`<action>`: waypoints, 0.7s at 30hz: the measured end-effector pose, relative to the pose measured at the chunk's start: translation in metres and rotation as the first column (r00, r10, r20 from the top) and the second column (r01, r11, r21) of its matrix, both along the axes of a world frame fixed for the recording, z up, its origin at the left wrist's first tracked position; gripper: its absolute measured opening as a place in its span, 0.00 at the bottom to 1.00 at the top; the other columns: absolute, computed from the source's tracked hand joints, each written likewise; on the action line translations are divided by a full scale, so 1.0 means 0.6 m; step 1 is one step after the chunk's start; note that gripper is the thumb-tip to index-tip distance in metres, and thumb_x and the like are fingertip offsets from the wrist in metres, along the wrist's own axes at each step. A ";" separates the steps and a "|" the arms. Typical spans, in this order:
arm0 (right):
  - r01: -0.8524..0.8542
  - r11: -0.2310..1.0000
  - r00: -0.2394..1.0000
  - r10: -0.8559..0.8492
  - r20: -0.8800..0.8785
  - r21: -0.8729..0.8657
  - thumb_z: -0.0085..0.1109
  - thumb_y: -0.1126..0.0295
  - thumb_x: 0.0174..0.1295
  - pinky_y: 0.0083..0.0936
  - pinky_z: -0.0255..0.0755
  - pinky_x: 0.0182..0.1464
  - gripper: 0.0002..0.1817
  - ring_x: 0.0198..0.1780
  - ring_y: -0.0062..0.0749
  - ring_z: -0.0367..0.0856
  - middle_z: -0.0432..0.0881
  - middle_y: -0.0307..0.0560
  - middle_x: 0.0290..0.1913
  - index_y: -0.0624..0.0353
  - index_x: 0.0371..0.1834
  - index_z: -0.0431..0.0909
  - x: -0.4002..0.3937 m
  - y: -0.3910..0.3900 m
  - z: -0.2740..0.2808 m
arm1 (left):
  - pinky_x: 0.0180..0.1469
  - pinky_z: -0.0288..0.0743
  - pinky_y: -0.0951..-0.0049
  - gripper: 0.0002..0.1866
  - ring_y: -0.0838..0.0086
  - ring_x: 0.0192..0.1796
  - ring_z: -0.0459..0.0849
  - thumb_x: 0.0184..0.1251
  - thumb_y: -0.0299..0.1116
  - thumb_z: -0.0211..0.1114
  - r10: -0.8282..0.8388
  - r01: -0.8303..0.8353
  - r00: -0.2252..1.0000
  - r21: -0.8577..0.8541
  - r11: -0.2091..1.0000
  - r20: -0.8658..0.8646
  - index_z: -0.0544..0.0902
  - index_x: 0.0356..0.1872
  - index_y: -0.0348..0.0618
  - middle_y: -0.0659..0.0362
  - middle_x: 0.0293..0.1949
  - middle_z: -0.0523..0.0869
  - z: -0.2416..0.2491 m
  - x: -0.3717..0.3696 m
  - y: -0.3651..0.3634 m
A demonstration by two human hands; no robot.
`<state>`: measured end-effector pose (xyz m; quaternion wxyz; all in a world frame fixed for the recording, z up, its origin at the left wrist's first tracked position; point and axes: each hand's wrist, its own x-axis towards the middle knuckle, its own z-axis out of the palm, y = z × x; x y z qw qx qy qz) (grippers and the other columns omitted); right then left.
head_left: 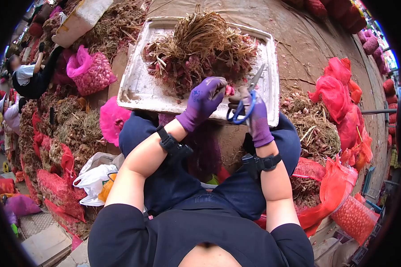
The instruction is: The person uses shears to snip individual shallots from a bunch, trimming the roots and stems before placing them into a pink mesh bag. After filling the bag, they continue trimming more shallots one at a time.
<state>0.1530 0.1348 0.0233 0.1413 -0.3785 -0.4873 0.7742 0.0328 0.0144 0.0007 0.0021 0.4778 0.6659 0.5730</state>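
My left hand [206,99], in a purple glove, is closed with its fingertips at a small pink shallot [229,90], which it seems to pinch. My right hand [254,111], also gloved, is wrapped round the blue-handled scissors [256,79]. Their blades point up and away from me, slightly apart. Both hands are over the near edge of a white foam tray [136,84] resting across my knees. A heap of shallots with long dry stalks [200,44] fills much of the tray beyond my hands.
Pink net bags of bulbs [93,73] lie to the left, near dried shallot bunches [75,124]. At the right are red net sacks [343,120] and more bunches [316,127]. A white plastic bag [96,184] sits by my left arm. Other people [26,75] sit at far left.
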 end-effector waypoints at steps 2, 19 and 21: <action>-0.089 0.995 0.989 0.094 -0.115 0.053 0.58 0.66 0.65 0.23 0.77 0.38 0.15 0.34 0.25 0.80 0.80 0.41 0.36 0.64 0.48 0.73 0.004 -0.014 0.006 | 0.53 0.76 0.71 0.16 0.66 0.49 0.83 0.56 0.19 0.63 -0.030 0.030 1.000 -0.015 0.999 -0.009 0.78 0.47 0.38 0.53 0.46 0.83 0.002 0.006 -0.001; -0.237 0.948 0.953 0.269 -0.139 0.212 0.61 0.72 0.60 0.21 0.77 0.38 0.17 0.40 0.25 0.82 0.81 0.43 0.40 0.66 0.51 0.72 0.012 -0.007 0.009 | 0.43 0.78 0.69 0.13 0.58 0.42 0.84 0.56 0.30 0.69 -0.146 0.116 0.987 -0.320 0.940 -0.071 0.83 0.43 0.42 0.51 0.40 0.84 0.027 -0.005 -0.021; -0.201 0.946 0.962 0.239 -0.129 0.253 0.61 0.73 0.59 0.19 0.76 0.38 0.17 0.37 0.23 0.81 0.81 0.43 0.39 0.65 0.50 0.72 0.012 -0.012 0.004 | 0.43 0.78 0.70 0.11 0.59 0.42 0.85 0.56 0.29 0.69 -0.129 0.097 0.988 -0.304 0.948 -0.088 0.83 0.42 0.42 0.51 0.39 0.84 0.022 -0.007 -0.019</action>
